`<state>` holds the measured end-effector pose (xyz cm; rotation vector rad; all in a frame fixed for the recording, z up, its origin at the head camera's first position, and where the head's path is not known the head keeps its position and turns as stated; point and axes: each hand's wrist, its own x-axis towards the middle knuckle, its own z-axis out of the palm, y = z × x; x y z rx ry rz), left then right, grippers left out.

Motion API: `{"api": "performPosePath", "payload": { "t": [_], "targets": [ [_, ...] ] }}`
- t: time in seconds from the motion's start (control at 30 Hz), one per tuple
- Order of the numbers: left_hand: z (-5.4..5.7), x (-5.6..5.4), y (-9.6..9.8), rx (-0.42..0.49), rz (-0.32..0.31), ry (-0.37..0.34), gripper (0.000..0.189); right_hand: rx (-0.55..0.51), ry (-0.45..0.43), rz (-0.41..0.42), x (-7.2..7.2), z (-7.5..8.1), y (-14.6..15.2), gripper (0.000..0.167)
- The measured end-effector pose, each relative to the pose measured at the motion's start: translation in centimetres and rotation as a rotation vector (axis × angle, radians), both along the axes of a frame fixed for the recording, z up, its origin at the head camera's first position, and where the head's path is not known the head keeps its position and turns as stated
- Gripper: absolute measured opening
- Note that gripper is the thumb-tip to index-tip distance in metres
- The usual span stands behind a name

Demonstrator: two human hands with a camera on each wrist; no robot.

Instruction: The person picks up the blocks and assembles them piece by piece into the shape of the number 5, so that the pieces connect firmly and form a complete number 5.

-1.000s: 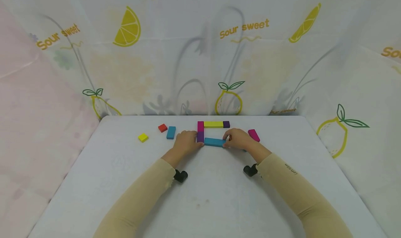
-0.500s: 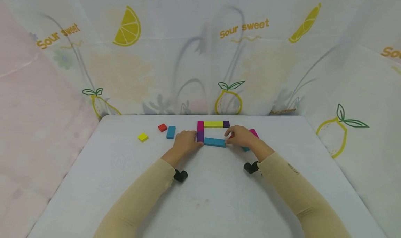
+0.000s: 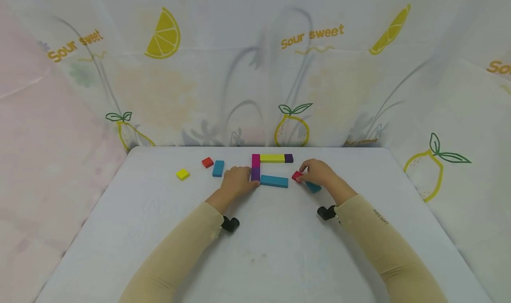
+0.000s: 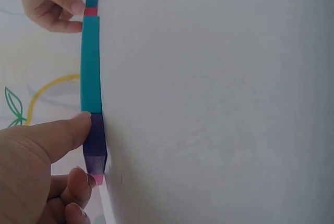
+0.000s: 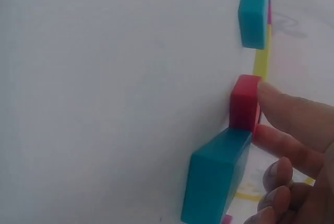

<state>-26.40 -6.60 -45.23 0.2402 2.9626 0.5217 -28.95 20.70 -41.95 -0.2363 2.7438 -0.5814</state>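
Note:
My left hand [image 3: 236,181] holds the purple block [image 3: 255,174], thumb at its near end and fingers along its left side. A magenta block [image 3: 256,160] continues the upright line behind it. From the purple block's lower right a long blue block [image 3: 274,181] extends rightward, slightly slanted. My right hand [image 3: 319,172] pinches a small red block [image 5: 244,104] between thumb and index finger, to the right of the long blue block with a gap between. Close beside the red block lies another blue block [image 5: 214,177], partly under the right hand in the head view.
At the back, a yellow block [image 3: 272,158] and a dark purple block [image 3: 288,158] form a row from the magenta one. Off to the left lie a red block [image 3: 207,162], a short blue block [image 3: 218,168] and a yellow block [image 3: 182,174]. A patterned cloth hangs behind the table.
My right hand has moved right, away from the long blue block's end, and the red block now shows at its fingertips. The left hand stays in place. The loose magenta block on the right is now hidden.

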Motion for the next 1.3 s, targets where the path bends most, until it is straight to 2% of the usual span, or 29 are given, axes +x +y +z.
{"api": "performPosePath", "payload": {
  "t": [0.2,0.97,1.13,1.3],
  "targets": [
    [0.07,0.07,-0.05,-0.001,0.0,-0.004,0.059,0.009,-0.003,-0.009,-0.17,-0.66,-0.09,0.032],
    [-0.25,-0.09,-0.01,-0.021,-0.014,0.015,0.058,-0.02,-0.053,0.109,0.29,-0.08,-0.16,0.031],
    [-0.53,-0.32,-0.03,-0.024,-0.017,0.011,0.059,-0.021,-0.048,0.114,0.41,0.12,-0.07,0.034],
    [-0.7,-0.44,-0.06,-0.027,-0.015,0.01,0.06,-0.026,-0.04,0.112,0.4,-0.1,-0.02,0.029]
  ]
}}
